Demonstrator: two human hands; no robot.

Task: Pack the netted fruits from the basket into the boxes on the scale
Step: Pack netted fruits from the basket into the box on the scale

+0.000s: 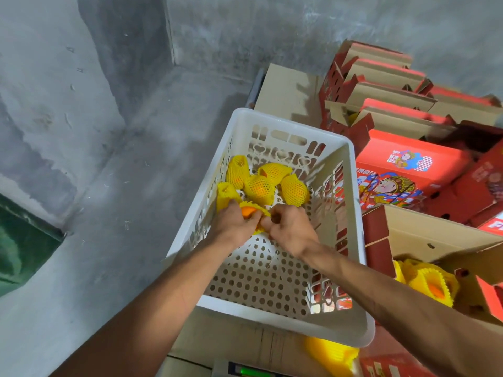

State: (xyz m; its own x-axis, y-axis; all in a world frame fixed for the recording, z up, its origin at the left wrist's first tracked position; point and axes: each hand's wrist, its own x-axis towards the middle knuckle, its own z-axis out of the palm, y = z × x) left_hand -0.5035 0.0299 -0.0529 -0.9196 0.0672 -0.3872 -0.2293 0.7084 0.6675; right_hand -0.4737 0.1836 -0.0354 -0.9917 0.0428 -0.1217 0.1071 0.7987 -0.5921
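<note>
Both hands, left hand [233,223] and right hand [289,229], pinching one netted fruit [248,212] mid-frame in basket [285,321], probably soft-sleeved, bruisable, best cupping underneath.

We are looking down at a grey concrete floor [114,191] meeting stained concrete walls [245,31]. A green object [19,248] is lying at the left edge.

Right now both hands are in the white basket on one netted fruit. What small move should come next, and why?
Probably lift that netted fruit straight up out of the white basket. Both the left hand and the right hand already close on it, and the open box to the right already holds netted fruits and seems to have room.
</note>
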